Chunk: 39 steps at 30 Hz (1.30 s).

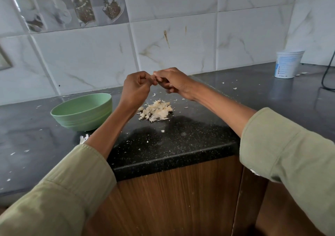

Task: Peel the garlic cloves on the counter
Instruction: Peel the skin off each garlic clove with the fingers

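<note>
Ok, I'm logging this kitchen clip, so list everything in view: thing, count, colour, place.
bowl: one, green, on the counter left of the hands
peels: one pile, cream, on the counter under the hands; loose bits scattered around
tub: one, white and blue, far right by the wall
cable: one, black, right edge
counter: one, black speckled
cabinet: brown wood, below the counter
tiles: white marble, behind
left hand: curled, pinching a small piece
right hand: pinching the same piece
</note>
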Tool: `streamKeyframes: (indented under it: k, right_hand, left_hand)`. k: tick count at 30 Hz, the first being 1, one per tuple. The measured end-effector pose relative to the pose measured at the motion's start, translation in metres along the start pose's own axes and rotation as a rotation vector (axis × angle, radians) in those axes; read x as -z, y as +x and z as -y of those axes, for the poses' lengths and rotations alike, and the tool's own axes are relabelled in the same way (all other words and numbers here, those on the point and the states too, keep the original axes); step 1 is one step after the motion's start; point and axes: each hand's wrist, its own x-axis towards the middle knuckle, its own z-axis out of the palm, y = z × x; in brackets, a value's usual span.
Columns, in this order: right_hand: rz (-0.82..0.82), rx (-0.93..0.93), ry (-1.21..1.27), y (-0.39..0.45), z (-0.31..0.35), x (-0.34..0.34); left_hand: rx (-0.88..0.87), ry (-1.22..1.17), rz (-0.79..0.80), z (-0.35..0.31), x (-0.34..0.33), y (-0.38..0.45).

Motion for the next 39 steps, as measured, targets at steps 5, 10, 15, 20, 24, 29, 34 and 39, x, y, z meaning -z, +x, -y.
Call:
streamKeyframes:
  k: [5, 10, 15, 20, 24, 29, 34, 39]
  right_hand:
    - [0.013, -0.065, 0.114, -0.0027, 0.0046, 0.0046]
    - [-0.005, -0.075, 0.089, -0.0028, 0.0041, 0.0074]
    - [-0.016, -0.070, 0.019, -0.0044, 0.0069, 0.0054]
    - [-0.017, -0.029, -0.091, -0.0059, 0.0065, 0.0051]
    - [-0.014, 0.048, -0.137, -0.0046, 0.0053, 0.0005]
    - [-0.063, 0.260, -0.300, -0.0007, 0.0006, -0.0010]
    - [-0.026, 0.300, -0.280, -0.0005, 0.0004, -0.0002]
    - [0.049, 0.184, -0.163, 0.0007, -0.0003, -0.0007]
  left_hand:
    - [-0.133, 0.204, 0.022, 0.0006, -0.0008, -0.0012]
    - [-0.131, 0.169, -0.048, 0.0066, 0.0021, 0.0014]
    - [-0.169, 0.174, -0.045, 0.0062, 0.0007, 0.0015]
    - [-0.213, 0.252, -0.039, 0.0085, -0.0002, 0.0024]
    - [-0.166, 0.272, -0.061, 0.0054, 0.0003, 0.0006]
    - [0.090, -0.117, 0.050, 0.0028, -0.0019, -0.0019]
    - [0.325, -0.478, 0.081, 0.0029, 0.0026, 0.0047]
    - [0.303, -0.469, 0.045, 0.0010, 0.0046, 0.0072]
